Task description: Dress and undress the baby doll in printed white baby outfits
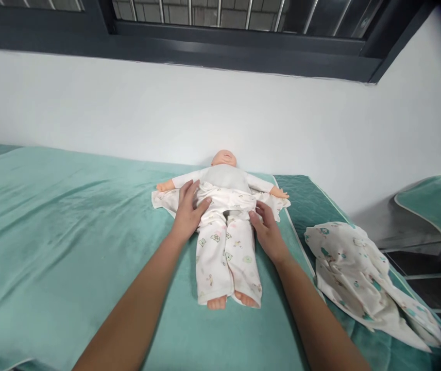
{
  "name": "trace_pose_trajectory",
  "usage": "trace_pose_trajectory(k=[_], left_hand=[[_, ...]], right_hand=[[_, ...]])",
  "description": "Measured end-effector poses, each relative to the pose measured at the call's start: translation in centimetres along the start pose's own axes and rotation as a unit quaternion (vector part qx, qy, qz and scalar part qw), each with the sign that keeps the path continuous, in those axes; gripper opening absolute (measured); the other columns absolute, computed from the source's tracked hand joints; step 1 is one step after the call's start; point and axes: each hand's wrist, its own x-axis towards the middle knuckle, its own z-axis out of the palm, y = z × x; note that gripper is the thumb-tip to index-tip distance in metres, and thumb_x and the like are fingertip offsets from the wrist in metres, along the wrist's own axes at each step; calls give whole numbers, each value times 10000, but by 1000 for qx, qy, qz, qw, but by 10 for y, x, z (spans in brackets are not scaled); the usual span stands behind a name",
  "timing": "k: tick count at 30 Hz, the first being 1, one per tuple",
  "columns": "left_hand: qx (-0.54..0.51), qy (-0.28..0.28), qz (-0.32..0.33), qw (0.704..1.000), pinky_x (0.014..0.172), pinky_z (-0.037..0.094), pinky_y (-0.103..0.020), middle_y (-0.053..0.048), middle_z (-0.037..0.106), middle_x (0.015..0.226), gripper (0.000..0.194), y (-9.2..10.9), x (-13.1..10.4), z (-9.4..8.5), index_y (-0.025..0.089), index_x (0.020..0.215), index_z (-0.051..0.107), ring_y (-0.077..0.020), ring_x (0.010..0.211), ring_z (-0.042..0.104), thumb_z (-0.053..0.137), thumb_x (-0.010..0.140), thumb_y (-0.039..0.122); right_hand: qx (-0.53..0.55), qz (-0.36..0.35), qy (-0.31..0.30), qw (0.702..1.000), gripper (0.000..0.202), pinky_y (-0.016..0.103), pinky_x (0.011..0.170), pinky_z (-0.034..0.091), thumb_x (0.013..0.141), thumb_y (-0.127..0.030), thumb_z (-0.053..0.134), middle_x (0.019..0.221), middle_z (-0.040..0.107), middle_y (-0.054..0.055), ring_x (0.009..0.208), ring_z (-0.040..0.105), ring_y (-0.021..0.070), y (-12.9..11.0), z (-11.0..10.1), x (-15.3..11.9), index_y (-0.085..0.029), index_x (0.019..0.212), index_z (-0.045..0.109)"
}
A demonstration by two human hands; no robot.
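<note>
A baby doll (224, 157) lies on its back with its arms spread out, its head toward the wall. It wears a plain white top (226, 176) and printed white trousers (213, 247), from which its feet stick out. Printed cloth also lies spread under both doll arms. My left hand (190, 211) rests at the left side of the doll's waist, fingers apart. At the right side of the waist, my right hand (266, 226) has its thumb and fingers closed at the edge of the printed cloth.
The doll lies on a green sheet (69, 247). To the right, a crumpled printed garment (355, 273) lies on a darker green quilted mat (305, 196). Behind is a white wall (166, 113) below a dark window frame (243, 54). Green cloth (440, 203) hangs at the far right.
</note>
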Motion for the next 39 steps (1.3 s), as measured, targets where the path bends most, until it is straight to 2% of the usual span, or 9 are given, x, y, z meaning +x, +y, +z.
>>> trace_pose_trajectory(k=[3,7,9,13,16,21,25,31,39], left_hand=[[27,-17,23,999,1163,340,-393,-60,347,1507,316,-1,1,-2,280,1178,598,-229,1439,331,610,897,424],[65,6,61,996,1119,378,-398,-79,436,1390,142,0,2,-3,234,951,604,-234,1355,423,580,919,370],[77,11,97,992,1075,407,-389,-84,501,1301,133,3,0,-3,222,908,586,-221,1276,482,539,944,341],[98,45,168,980,906,460,-357,-50,625,1001,131,16,-14,-4,219,930,549,-189,984,583,466,980,307],[115,63,182,975,761,453,-330,-25,605,841,149,24,-25,-3,216,909,535,-177,811,564,451,984,314],[82,23,181,980,682,437,-304,-4,584,764,195,34,-32,-1,223,854,515,-154,720,550,428,991,331],[95,-12,149,984,738,457,-335,-26,602,805,218,37,-31,1,227,863,530,-176,783,565,410,999,349],[126,9,154,980,1043,401,-409,-78,587,1169,210,24,-19,2,229,1087,592,-225,1157,512,456,987,352],[147,-11,125,981,1114,353,-421,-85,507,1293,195,16,-15,3,218,985,621,-237,1266,449,496,969,366]], right_hand=[[0,-67,28,997,702,467,1071,461,871,-497,640,1557,349,95,1416,380,260,0,1,-3,-304,1471,330],[-90,-155,-57,982,766,521,1212,254,878,-466,651,1611,271,59,1491,243,267,-2,1,-5,-336,1530,271],[-132,-176,-75,973,832,537,1226,203,850,-471,690,1623,250,61,1498,222,282,-2,3,-5,-336,1543,250],[-157,-188,-56,968,907,537,1220,218,816,-472,728,1625,237,78,1497,226,290,0,6,-3,-325,1552,219],[-168,-199,-49,964,902,531,1220,217,797,-457,746,1621,244,83,1495,230,290,-2,7,-2,-320,1540,252],[-183,-196,-56,962,792,543,1202,238,779,-443,757,1610,262,84,1482,256,299,-7,7,0,-324,1465,379],[-178,-186,-68,964,749,550,1190,249,748,-444,778,1589,293,103,1468,278,307,-9,9,2,-298,1390,421],[-189,-205,-61,958,641,538,1181,260,727,-447,795,1562,300,128,1452,287,307,-13,11,5,-271,1234,445],[-249,-232,-42,939,471,553,1148,293,752,-481,777,1515,321,119,1423,289,333,-18,11,4,-255,1063,505]])
